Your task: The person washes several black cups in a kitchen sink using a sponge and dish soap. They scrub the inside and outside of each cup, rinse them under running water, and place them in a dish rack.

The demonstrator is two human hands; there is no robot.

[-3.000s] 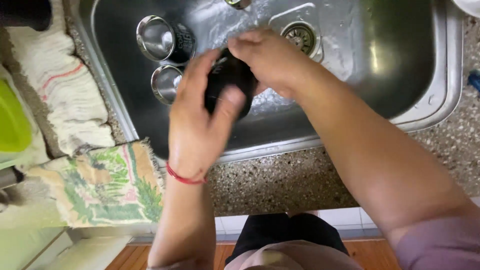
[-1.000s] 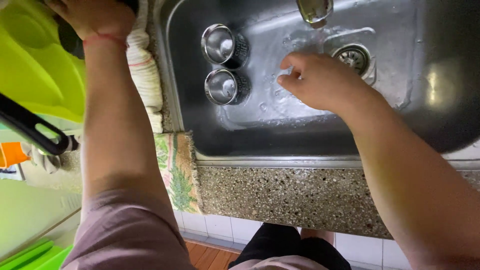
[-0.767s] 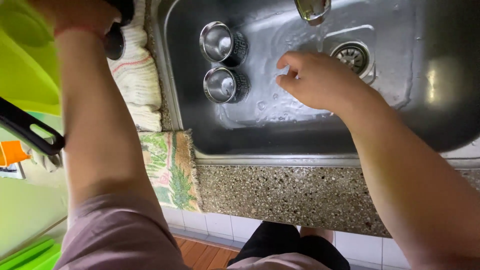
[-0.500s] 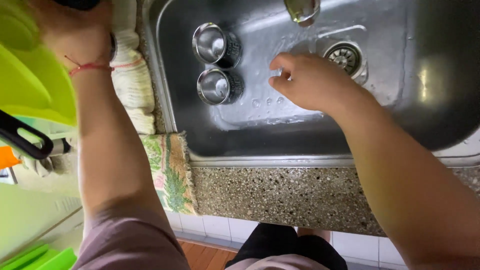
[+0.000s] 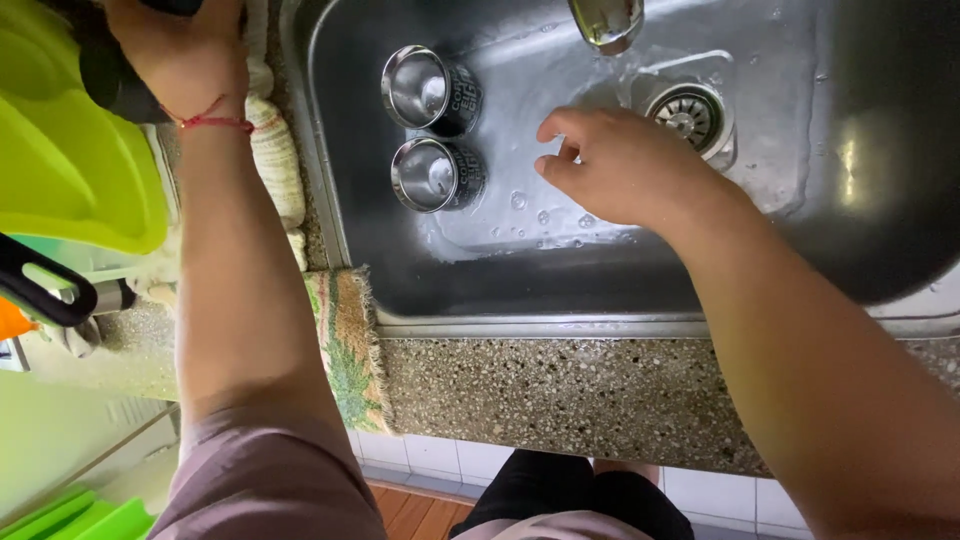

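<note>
My left hand (image 5: 178,62) reaches up to the far left and is shut on a black cup (image 5: 112,86), held against the lime-green dish rack (image 5: 62,175). A red string circles that wrist. My right hand (image 5: 622,165) hovers low in the wet steel sink (image 5: 860,210), its fingers loosely curled and empty. Just left of it, two black cups with shiny steel insides lie on their sides: one farther back (image 5: 430,90) and one nearer (image 5: 437,175). The nearer cup is closest to my right fingertips, not touching them.
The tap spout (image 5: 607,20) hangs above the drain strainer (image 5: 690,115). A rolled white cloth (image 5: 275,165) and a leaf-patterned cloth (image 5: 345,350) lie along the sink's left rim. A black handle (image 5: 40,292) sticks out at left. The speckled stone counter edge (image 5: 570,395) runs in front.
Three seconds ago both hands held the black cup over the sink. My left hand has since carried it left to the green rack, while my right hand stayed in the basin.
</note>
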